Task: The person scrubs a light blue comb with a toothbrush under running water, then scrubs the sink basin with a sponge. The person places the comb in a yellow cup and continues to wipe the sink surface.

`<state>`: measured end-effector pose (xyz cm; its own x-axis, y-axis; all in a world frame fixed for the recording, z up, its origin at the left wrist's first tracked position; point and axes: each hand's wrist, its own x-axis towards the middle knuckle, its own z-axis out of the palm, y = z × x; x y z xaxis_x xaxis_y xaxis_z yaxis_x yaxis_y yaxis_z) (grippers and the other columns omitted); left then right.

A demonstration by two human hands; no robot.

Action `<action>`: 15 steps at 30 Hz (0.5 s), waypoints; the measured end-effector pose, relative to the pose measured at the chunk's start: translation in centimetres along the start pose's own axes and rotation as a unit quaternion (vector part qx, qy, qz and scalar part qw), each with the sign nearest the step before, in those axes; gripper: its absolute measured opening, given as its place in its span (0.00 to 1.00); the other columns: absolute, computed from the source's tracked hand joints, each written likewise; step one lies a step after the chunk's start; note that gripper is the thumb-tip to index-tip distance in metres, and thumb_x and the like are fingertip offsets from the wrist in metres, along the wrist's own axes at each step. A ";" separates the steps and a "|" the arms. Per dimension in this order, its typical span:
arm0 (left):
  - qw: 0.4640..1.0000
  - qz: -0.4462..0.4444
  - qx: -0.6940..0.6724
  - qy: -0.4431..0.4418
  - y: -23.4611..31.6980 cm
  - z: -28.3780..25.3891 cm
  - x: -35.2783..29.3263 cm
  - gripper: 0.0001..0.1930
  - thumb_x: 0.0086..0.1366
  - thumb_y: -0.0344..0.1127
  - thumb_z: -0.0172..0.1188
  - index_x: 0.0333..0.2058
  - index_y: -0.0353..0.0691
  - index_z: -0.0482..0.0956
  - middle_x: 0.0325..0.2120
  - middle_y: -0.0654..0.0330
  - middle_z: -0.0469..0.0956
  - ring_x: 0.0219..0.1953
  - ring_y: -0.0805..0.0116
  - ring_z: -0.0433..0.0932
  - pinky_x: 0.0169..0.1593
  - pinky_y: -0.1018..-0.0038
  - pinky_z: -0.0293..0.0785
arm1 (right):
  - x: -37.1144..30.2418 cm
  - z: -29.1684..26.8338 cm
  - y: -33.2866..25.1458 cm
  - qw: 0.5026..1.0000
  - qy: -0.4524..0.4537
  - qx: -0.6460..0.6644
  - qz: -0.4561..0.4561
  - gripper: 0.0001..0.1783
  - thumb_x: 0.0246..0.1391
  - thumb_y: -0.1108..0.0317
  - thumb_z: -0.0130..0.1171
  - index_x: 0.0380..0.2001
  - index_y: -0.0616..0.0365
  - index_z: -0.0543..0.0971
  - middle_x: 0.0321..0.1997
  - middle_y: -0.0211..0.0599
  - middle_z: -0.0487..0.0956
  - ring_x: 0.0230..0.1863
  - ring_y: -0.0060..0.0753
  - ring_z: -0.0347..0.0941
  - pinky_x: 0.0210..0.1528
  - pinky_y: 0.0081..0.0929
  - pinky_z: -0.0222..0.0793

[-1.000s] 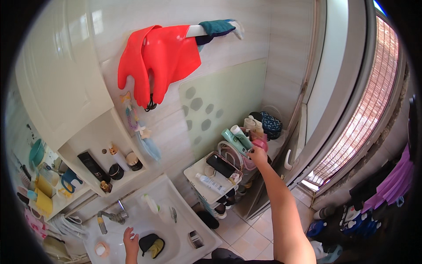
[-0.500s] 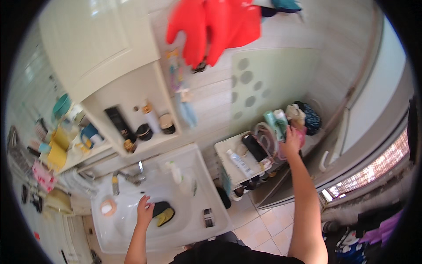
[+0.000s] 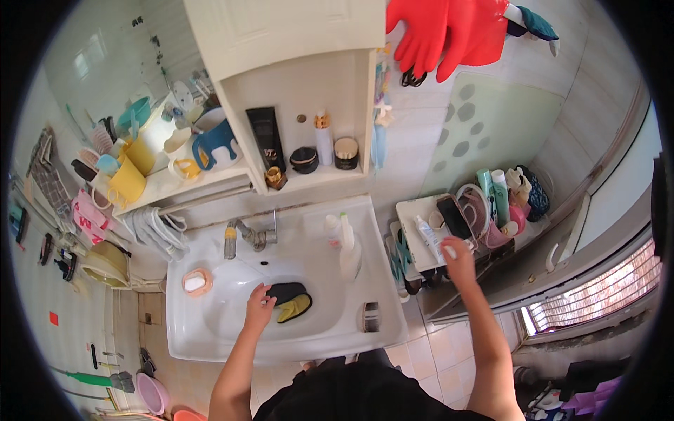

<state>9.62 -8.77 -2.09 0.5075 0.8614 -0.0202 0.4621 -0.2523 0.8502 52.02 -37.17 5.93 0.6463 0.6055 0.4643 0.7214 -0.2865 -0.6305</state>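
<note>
In the white washbasin (image 3: 210, 330) lies a shoe-shaped black and yellow-green piece (image 3: 295, 306). My left hand (image 3: 259, 309) is closed at its left end, with the fingertips partly hidden. To the right, my right hand (image 3: 459, 263) hovers at the near edge of a white shelf top (image 3: 411, 210). Its fingers are curled, and a small white thing shows by the fingertips; whether it is held is unclear. Close by on the shelf are a white tube (image 3: 427, 232) and a black phone (image 3: 455, 217). A brush (image 3: 371, 317) lies on the basin's right rim.
A spray bottle (image 3: 349, 252) stands in the basin behind the brush, near the faucet (image 3: 256, 237). Soap rests in a peach dish (image 3: 197, 281). A pink basket (image 3: 497, 237) with bottles stands beyond the shelf top, near the door (image 3: 484, 288). Red gloves (image 3: 456, 35) hang above.
My right hand has drawn back from the pink basket to the shelf top's near edge. The view has turned, while my left hand stays at the shoe-shaped piece.
</note>
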 end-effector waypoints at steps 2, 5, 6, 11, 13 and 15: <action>1.000 -0.006 -0.014 -0.002 -1.6 -1.1 -0.5 0.20 0.53 0.26 0.59 0.47 0.40 0.72 0.54 0.51 0.63 0.35 0.67 0.75 0.37 0.75 0.75 | -2.9 2.8 -2.7 0.999 -0.043 0.026 0.013 0.06 0.47 0.71 0.59 0.29 0.61 0.76 0.33 0.40 0.78 0.35 0.39 0.74 0.37 0.27 0.68; 1.000 -0.021 -0.019 0.007 -3.1 -3.2 -1.5 0.19 0.54 0.26 0.59 0.47 0.40 0.72 0.54 0.51 0.63 0.34 0.68 0.74 0.37 0.75 0.75 | -7.0 6.4 -7.2 0.966 -0.213 -0.020 0.142 0.11 0.45 0.61 0.61 0.27 0.58 0.79 0.28 0.40 0.78 0.28 0.36 0.75 0.31 0.29 0.69; 1.000 -0.020 -0.024 0.001 -3.9 -3.6 -1.6 0.19 0.54 0.26 0.59 0.47 0.39 0.72 0.54 0.51 0.63 0.34 0.68 0.74 0.37 0.75 0.75 | -8.7 7.9 -7.8 0.961 -0.237 -0.050 0.132 0.14 0.44 0.57 0.62 0.27 0.57 0.79 0.26 0.40 0.78 0.28 0.38 0.75 0.31 0.30 0.70; 0.999 -0.039 -0.030 -0.017 -7.2 -6.3 -2.7 0.19 0.54 0.26 0.59 0.46 0.39 0.73 0.54 0.51 0.64 0.34 0.68 0.74 0.37 0.74 0.75 | -15.0 13.8 -10.5 0.944 -0.253 -0.193 0.090 0.29 0.38 0.51 0.64 0.40 0.58 0.72 0.38 0.44 0.74 0.39 0.48 0.72 0.40 0.38 0.69; 0.999 -0.038 -0.023 -0.022 -7.4 -7.6 -2.7 0.19 0.54 0.27 0.59 0.46 0.38 0.73 0.53 0.51 0.65 0.34 0.68 0.74 0.37 0.75 0.74 | -16.0 15.0 -10.4 0.944 -0.240 -0.207 0.093 0.29 0.39 0.52 0.63 0.41 0.60 0.71 0.40 0.46 0.72 0.42 0.50 0.70 0.40 0.39 0.69; 0.999 -0.040 -0.022 -0.025 -7.9 -8.6 -2.7 0.18 0.54 0.27 0.59 0.46 0.38 0.73 0.51 0.52 0.67 0.34 0.68 0.75 0.37 0.75 0.74 | -16.1 15.8 -10.1 0.935 -0.250 -0.221 0.119 0.25 0.41 0.55 0.61 0.40 0.60 0.71 0.39 0.45 0.73 0.39 0.49 0.71 0.40 0.40 0.69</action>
<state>-1.64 -5.34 -4.27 0.5066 0.8545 -0.1153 0.4705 -0.1619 0.8674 30.40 -32.30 -5.07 0.6847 0.7250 -0.0743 0.6755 -0.6696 -0.3088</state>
